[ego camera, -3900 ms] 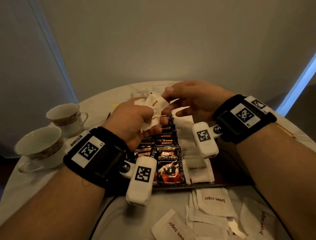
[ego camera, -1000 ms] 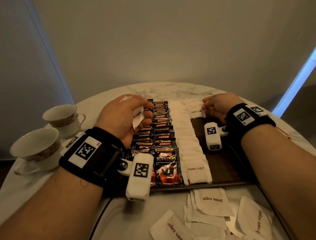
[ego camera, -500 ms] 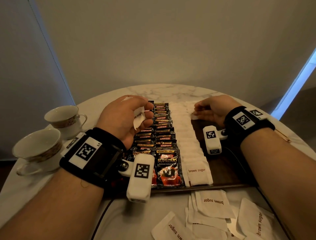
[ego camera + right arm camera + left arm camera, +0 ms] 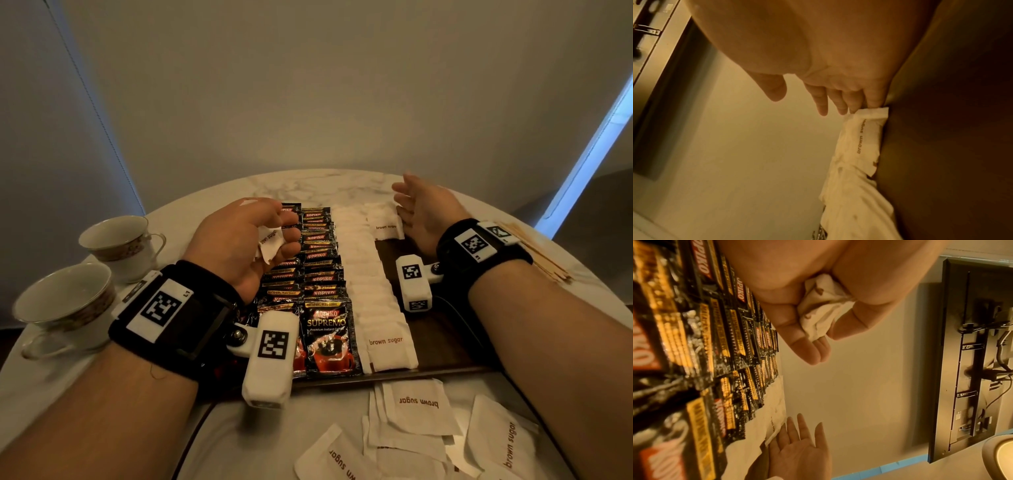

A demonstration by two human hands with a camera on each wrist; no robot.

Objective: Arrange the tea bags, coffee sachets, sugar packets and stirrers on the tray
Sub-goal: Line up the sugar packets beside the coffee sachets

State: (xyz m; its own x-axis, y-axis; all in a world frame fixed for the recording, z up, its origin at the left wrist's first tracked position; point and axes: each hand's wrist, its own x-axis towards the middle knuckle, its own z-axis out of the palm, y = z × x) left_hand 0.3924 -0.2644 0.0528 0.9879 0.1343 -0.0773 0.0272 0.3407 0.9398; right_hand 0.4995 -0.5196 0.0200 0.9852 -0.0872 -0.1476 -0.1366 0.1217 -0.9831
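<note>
Teacups [image 4: 92, 267], 2, stand left of the tray [image 4: 442, 346]; left hand [image 4: 239, 243] clutches sugar packets [image 4: 270, 243]; right hand [image 4: 424, 209] fingers spread, stirrers [image 4: 534, 253] beside.

Coffee sachets [image 4: 329, 337] read "KOPIKO SUPREMO"; sugar packets [image 4: 387, 342] read "brown sugar".

A round marble table [image 4: 342, 185] stands before a plain beige wall [image 4: 325, 85], dimly lit.
</note>
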